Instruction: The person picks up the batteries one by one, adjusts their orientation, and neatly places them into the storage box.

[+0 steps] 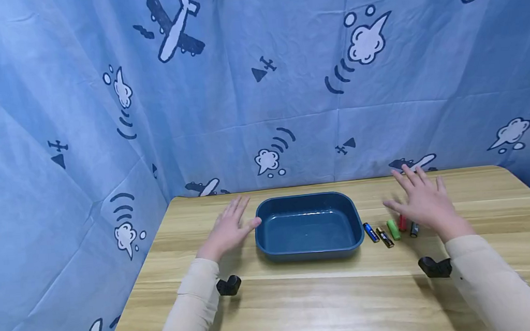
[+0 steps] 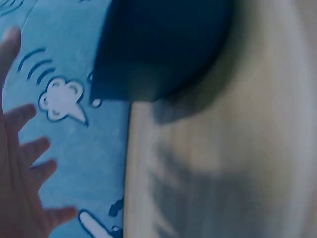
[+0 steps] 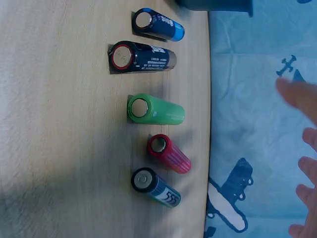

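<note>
A dark blue rectangular tray (image 1: 310, 255) with nothing inside stands on the wooden table. My left hand (image 1: 230, 229), fingers spread, is at the tray's left side; whether the thumb touches the rim I cannot tell. To the tray's right lie a blue battery (image 1: 371, 232), a black battery (image 1: 385, 237), a green battery (image 1: 393, 229), a red battery (image 1: 402, 222) and a dark battery (image 1: 414, 229). Above and just behind the last ones hovers my right hand (image 1: 424, 201), fingers spread and holding nothing. The right wrist view shows all these batteries lying apart, the green one (image 3: 157, 110) in the middle.
The wooden table (image 1: 304, 308) reaches back to a blue curtain (image 1: 222, 96) printed with planes and clouds, which also hangs at the left and right. Black wrist mounts (image 1: 229, 285) sit under both forearms.
</note>
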`<state>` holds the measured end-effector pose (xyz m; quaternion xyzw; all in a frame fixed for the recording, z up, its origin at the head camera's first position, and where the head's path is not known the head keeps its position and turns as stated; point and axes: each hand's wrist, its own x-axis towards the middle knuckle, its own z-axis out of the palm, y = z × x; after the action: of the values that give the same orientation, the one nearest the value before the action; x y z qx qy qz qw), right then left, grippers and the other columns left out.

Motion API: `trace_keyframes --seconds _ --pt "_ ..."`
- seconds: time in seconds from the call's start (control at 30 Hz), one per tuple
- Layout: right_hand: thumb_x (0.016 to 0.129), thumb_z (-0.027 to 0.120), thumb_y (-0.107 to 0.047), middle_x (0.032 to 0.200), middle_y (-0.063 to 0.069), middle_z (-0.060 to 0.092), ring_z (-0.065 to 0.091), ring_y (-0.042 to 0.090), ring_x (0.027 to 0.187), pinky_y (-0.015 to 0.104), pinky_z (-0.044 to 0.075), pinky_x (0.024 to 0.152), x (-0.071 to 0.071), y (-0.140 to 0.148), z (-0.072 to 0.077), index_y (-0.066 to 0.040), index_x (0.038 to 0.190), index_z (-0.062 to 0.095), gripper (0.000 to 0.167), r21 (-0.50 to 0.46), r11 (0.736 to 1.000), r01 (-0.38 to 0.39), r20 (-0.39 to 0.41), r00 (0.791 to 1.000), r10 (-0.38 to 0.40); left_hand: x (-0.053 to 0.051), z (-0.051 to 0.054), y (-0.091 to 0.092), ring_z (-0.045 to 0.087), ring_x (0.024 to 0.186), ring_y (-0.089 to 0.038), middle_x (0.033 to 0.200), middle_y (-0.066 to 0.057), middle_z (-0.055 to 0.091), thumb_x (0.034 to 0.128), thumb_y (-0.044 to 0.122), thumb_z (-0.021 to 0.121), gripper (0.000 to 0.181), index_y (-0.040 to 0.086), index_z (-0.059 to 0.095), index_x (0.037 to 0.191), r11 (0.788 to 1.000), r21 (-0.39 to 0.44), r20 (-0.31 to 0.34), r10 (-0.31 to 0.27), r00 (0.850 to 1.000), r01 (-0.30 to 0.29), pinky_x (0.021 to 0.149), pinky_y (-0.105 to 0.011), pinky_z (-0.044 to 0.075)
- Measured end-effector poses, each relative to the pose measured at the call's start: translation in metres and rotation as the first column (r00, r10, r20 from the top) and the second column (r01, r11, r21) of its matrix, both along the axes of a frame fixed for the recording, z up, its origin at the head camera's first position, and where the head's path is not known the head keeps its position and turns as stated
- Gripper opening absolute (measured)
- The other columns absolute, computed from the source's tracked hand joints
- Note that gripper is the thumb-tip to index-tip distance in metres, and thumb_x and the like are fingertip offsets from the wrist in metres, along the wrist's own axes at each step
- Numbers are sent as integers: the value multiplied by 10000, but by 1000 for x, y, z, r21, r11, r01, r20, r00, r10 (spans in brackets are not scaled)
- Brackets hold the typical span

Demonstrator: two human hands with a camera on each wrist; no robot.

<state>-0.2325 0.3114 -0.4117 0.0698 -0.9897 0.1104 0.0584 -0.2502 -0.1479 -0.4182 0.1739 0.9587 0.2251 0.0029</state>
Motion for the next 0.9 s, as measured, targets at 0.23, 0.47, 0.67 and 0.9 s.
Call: trace_keyframes --seconds 0.23,0.47,0.67,0.9 --pt "905 440 -573 1401 312 279 254 538 1223 710 109 941 14 11 1 -19 1408 335 756 -45 999 -16 41 999 18 18 -18 16 98 1395 -234 1547 27 45 815 603 573 922 192 114 1501 989 94 141 -126 982 113 1083 -481 188" --pt "907 475 -535 1286 352 411 381 568 1113 694 285 870 22 26 -5 30 1336 424 711 -83 997 -6 134 991 17 24 -28 21 109 1389 -255 1551 26 8 752 663 598 1010 199 107 1502 986 114 145 -139 980 123 1062 -485 242" --pt "875 563 -495 1144 387 502 479 557 1011 658 380 782 27 35 -16 86 1298 432 731 -127 992 7 231 973 23 24 -29 24 67 1395 -264 1549 20 -64 750 617 642 1046 194 53 1503 984 143 136 -129 982 109 1057 -501 245" --pt "823 611 -534 1120 389 516 480 556 1011 661 369 799 37 39 -32 90 1298 431 804 -175 984 38 256 967 8 31 -39 26 39 1396 -273 1533 77 -136 703 662 651 1129 206 -5 1500 982 166 142 -109 984 85 1048 -516 253"
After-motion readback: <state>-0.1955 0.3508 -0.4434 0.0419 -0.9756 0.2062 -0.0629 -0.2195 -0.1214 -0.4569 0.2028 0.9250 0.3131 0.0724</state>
